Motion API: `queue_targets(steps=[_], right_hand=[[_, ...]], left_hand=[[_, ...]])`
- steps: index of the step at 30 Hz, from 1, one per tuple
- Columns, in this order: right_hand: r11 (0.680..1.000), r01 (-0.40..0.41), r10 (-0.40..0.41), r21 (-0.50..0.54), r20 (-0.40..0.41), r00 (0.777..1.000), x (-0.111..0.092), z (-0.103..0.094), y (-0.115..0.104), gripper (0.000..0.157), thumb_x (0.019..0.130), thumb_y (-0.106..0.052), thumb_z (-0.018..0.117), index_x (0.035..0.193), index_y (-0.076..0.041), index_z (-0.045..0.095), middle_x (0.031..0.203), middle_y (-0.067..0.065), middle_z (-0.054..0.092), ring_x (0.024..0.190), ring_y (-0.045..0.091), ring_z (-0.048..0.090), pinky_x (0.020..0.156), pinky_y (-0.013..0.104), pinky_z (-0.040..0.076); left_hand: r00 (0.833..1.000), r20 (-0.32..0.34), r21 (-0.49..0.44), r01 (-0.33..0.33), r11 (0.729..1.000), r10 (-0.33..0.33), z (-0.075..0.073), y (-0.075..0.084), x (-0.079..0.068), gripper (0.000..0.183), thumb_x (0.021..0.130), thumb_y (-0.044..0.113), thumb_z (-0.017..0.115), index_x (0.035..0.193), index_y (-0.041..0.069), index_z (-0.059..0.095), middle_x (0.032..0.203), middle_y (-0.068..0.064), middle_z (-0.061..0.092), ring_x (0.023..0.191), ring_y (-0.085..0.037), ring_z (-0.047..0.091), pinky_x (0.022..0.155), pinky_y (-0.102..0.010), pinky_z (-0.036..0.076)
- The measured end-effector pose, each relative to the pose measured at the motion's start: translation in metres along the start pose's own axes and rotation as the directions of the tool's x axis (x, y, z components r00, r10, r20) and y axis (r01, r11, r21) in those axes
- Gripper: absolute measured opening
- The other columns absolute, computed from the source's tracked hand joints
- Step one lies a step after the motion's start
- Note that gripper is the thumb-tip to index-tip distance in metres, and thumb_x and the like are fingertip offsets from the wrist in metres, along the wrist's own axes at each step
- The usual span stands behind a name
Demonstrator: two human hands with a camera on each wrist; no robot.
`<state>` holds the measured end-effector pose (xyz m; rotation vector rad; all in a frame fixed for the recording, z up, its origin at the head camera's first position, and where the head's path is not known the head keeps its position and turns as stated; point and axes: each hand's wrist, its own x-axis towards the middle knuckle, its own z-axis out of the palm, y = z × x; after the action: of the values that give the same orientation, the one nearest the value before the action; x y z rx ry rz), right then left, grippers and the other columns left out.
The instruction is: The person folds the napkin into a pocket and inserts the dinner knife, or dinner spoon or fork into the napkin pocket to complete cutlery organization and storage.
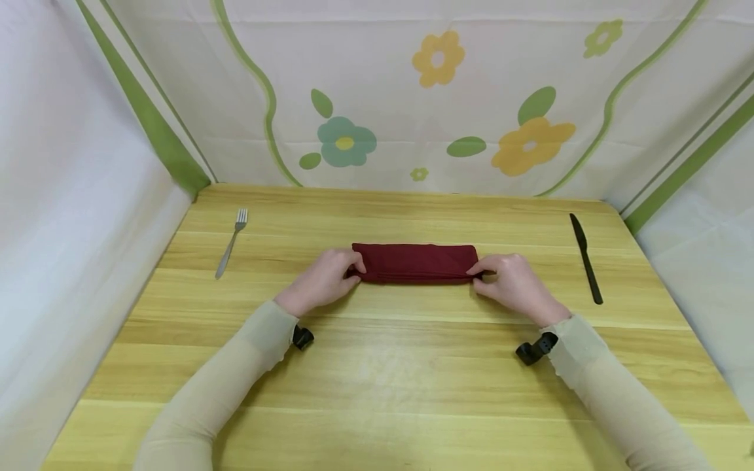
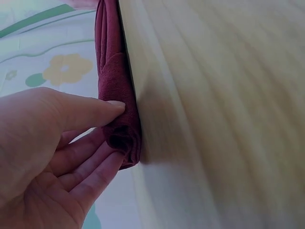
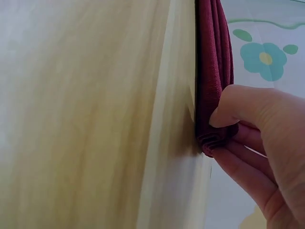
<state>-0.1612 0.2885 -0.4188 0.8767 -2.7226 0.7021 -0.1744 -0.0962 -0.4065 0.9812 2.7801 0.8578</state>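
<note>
Both forearms (image 1: 226, 376) reach forward over wooden table (image 1: 383, 405), angled inward. Left hand (image 1: 324, 278) pinches left end of folded dark-red cloth (image 1: 415, 261); right hand (image 1: 512, 284) pinches right end. Cloth lies crosswise on table, fork (image 1: 232, 243) well left, knife (image 1: 585, 257) well right; flowered curtain (image 1: 389, 65) behind.

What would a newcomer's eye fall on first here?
Probably the folded maroon cloth on the wood-grain table, its ends pinched by the left hand and right hand. Next, the silver-gray fork lying off to the left and the black knife to the right.
</note>
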Motion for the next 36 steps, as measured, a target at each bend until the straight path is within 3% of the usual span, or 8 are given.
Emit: queue_targets(steps=[6, 13, 21, 25, 31, 36], right_hand=[[0.997, 0.072, -0.070, 0.015, -0.086, 0.994, -0.002, 0.002, 0.005, 0.018, 0.077, 0.004, 0.081, 0.091, -0.007, 0.079, 0.090, 0.002, 0.075, 0.081, 0.020, 0.072, 0.070, 0.040, 0.060], [0.997, 0.077, -0.073, 0.017, -0.169, 0.983, -0.003, -0.006, 0.005, 0.022, 0.077, 0.005, 0.079, 0.093, -0.010, 0.079, 0.092, -0.002, 0.075, 0.084, 0.018, 0.072, 0.072, 0.038, 0.058], [0.994, 0.110, -0.107, -0.002, -0.264, 0.959, 0.005, -0.017, -0.001, 0.025, 0.077, 0.007, 0.075, 0.094, -0.011, 0.078, 0.094, -0.002, 0.074, 0.082, 0.016, 0.070, 0.073, 0.030, 0.054], [0.995, 0.098, -0.095, -0.003, -0.292, 0.952, 0.008, -0.021, -0.005, 0.025, 0.078, 0.007, 0.074, 0.095, -0.011, 0.076, 0.094, -0.003, 0.072, 0.083, 0.014, 0.068, 0.074, 0.031, 0.053], [0.996, 0.085, -0.074, 0.017, -0.343, 0.936, 0.015, -0.027, -0.012, 0.022, 0.081, 0.003, 0.070, 0.096, -0.011, 0.076, 0.092, -0.003, 0.071, 0.082, 0.010, 0.064, 0.071, 0.020, 0.047], [0.993, 0.036, 0.006, 0.114, -0.348, 0.938, 0.019, -0.032, -0.020, 0.024, 0.082, 0.007, 0.069, 0.098, -0.009, 0.076, 0.094, -0.001, 0.071, 0.083, 0.011, 0.065, 0.072, 0.023, 0.054]], left_hand=[[1.000, 0.006, 0.007, -0.003, 1.000, 0.002, -0.001, 0.001, -0.001, 0.010, 0.093, 0.000, 0.072, 0.101, 0.006, 0.071, 0.102, -0.005, 0.070, 0.094, -0.020, 0.065, 0.084, -0.035, 0.054], [1.000, -0.004, -0.011, -0.003, 1.000, 0.003, -0.006, 0.005, 0.000, 0.012, 0.097, 0.001, 0.067, 0.107, 0.006, 0.068, 0.107, -0.006, 0.069, 0.101, -0.022, 0.063, 0.088, -0.037, 0.053], [0.998, -0.069, -0.018, 0.001, 1.000, -0.002, -0.017, 0.012, 0.000, 0.013, 0.100, 0.004, 0.064, 0.113, 0.005, 0.065, 0.114, -0.009, 0.065, 0.106, -0.025, 0.060, 0.089, -0.040, 0.051], [0.996, -0.088, -0.044, 0.007, 0.999, -0.010, -0.021, 0.015, -0.001, 0.014, 0.103, 0.005, 0.059, 0.117, 0.005, 0.062, 0.116, -0.008, 0.063, 0.097, -0.021, 0.060, 0.083, -0.036, 0.052], [0.988, -0.152, -0.080, 0.012, 0.997, -0.025, -0.027, 0.017, -0.003, 0.017, 0.106, 0.006, 0.053, 0.122, 0.001, 0.057, 0.116, -0.010, 0.057, 0.093, -0.021, 0.056, 0.078, -0.035, 0.050], [0.973, -0.229, -0.105, -0.011, 0.994, -0.013, -0.032, 0.018, -0.003, 0.019, 0.107, 0.006, 0.051, 0.124, 0.000, 0.057, 0.120, -0.013, 0.057, 0.100, -0.024, 0.057, 0.083, -0.039, 0.051]])
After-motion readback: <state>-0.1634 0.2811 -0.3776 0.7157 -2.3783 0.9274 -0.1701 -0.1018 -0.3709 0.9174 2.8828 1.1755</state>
